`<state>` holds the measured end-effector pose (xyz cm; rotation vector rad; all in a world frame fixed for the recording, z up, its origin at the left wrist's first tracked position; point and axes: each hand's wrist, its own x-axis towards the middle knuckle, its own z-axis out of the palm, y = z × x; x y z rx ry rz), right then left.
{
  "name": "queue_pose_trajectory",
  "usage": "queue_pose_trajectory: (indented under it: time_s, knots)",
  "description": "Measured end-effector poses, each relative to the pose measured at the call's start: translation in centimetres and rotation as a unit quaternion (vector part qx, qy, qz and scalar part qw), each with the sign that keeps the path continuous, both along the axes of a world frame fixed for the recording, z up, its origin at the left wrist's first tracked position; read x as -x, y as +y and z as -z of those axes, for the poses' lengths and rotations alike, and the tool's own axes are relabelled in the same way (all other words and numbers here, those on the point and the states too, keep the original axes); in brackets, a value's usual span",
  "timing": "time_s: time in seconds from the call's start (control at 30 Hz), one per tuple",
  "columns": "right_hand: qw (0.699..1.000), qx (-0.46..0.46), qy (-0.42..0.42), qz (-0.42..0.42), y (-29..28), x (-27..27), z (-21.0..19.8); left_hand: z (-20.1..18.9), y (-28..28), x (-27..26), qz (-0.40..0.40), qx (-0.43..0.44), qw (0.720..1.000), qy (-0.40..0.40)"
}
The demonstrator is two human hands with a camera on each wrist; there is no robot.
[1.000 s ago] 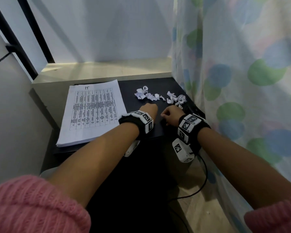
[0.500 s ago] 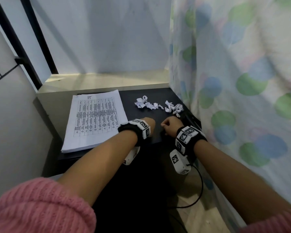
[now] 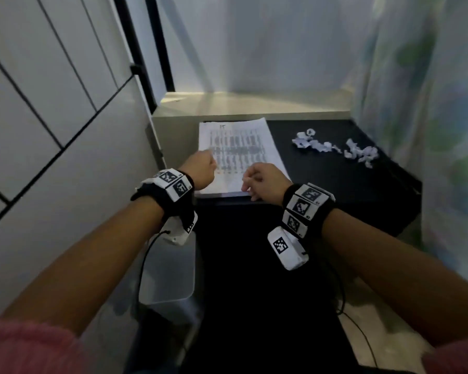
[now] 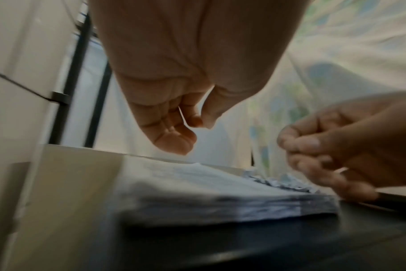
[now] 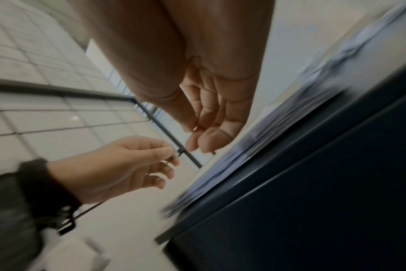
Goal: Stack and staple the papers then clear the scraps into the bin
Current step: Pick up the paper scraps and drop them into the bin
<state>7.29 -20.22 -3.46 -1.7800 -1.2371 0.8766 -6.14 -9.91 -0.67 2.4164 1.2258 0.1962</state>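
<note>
A stack of printed papers point(image 3: 235, 155) lies on the left part of the black table point(image 3: 349, 201). My left hand point(image 3: 200, 168) hovers over the stack's left edge, fingers loosely curled, holding nothing point(image 4: 174, 128). My right hand point(image 3: 260, 182) is at the stack's near right corner, fingers also loosely curled and empty point(image 5: 209, 128). Several crumpled white paper scraps point(image 3: 335, 149) lie in a row at the table's far right. A pale bin point(image 3: 170, 279) stands on the floor under my left wrist, beside the table. No stapler shows. The wrist views are blurred.
A tiled wall point(image 3: 52, 117) closes the left side, and a beige ledge point(image 3: 254, 106) runs behind the table. A dotted curtain point(image 3: 430, 117) hangs along the right edge. Cables trail from both wristbands to the floor.
Both hands have moved left from the table's front middle to the paper stack. The view has swung left and down, bringing the bin into sight.
</note>
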Motion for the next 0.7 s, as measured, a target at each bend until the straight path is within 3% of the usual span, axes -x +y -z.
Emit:
queue_pose_trajectory:
  time_s: [0.13, 0.3, 0.53, 0.7]
  knots:
    - [0.996, -0.008, -0.040, -0.085, 2.8, 7.8, 0.7, 2.6, 1.5, 7.1, -0.089, 0.024, 0.996, 0.023]
    - [0.984, 0.038, -0.061, -0.164, 5.2, 14.4, 4.0, 7.4, 2.5, 12.6, -0.136, 0.094, 0.983, 0.078]
    - [0.971, 0.149, -0.106, -0.154, 8.5, 17.7, 11.1, 15.9, 4.0, 16.1, -0.156, 0.166, 0.960, 0.163]
    - [0.956, 0.216, -0.129, -0.151, 11.0, 18.9, 15.3, 18.4, 4.3, 17.2, -0.159, 0.191, 0.949, 0.196]
